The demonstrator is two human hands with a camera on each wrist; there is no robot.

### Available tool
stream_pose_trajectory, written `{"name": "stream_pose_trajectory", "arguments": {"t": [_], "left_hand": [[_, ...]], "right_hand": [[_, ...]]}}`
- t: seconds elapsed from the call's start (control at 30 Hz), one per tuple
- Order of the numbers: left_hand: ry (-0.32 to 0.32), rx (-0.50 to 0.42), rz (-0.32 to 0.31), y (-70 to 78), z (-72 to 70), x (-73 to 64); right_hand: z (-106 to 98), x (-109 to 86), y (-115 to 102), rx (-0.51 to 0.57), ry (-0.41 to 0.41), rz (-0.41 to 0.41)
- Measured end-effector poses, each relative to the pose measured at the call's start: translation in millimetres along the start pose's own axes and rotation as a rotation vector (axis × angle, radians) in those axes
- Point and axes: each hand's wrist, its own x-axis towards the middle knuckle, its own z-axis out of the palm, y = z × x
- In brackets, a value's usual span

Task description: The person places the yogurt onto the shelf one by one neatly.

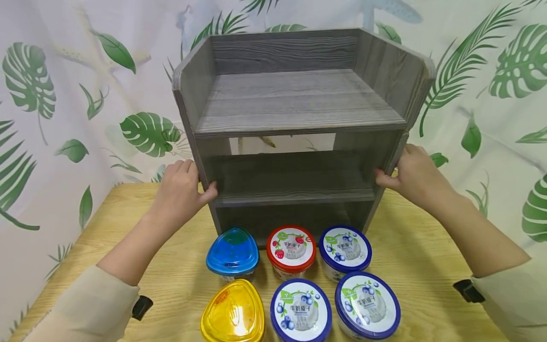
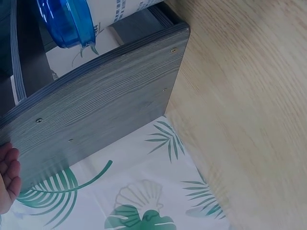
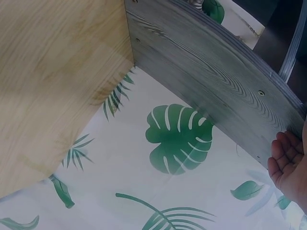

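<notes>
A grey wood-grain shelf unit [image 1: 299, 99] with a raised back and sides stands upright on the table. My left hand [image 1: 180, 189] grips its left side panel, thumb over the front edge and fingers along the outer face. On the opposite side, my right hand [image 1: 418, 176] holds the right panel the same way, at about equal height. Curled fingers of the left hand [image 2: 8, 177] show against the panel in the left wrist view. Likewise, the right wrist view has the right hand [image 3: 290, 160] at the panel's outer face [image 3: 206, 72].
Lidded tubs stand in front of the shelf: a blue one [image 1: 232, 251], a red-rimmed one [image 1: 292, 248], a yellow one [image 1: 234, 311], and three with purple rims, including one [image 1: 346, 248] at the back right. Leaf-print cloth [image 1: 77, 95] hangs behind the wooden table [image 1: 166, 294].
</notes>
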Motion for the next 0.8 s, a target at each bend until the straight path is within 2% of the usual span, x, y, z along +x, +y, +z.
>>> {"name": "stream_pose_trajectory", "arguments": {"t": [0.2,0.43,0.6,0.8], "left_hand": [[0.026,-0.008,-0.012,-5.4,-0.1,-3.6],[0.018,-0.010,-0.031,-5.3,-1.6,-6.1],[0.010,0.011,-0.032,-4.9,-2.7,-7.0],[-0.002,0.009,-0.043,-5.2,-3.6,-5.7]], "right_hand": [[5.2,5.8,-2.9,-0.002,-0.006,0.001],[5.8,6.6,-4.1,-0.006,0.002,0.009],[6.1,6.7,-3.9,-0.015,0.001,-0.016],[2.0,5.0,-8.4,-0.057,-0.100,0.051]]}}
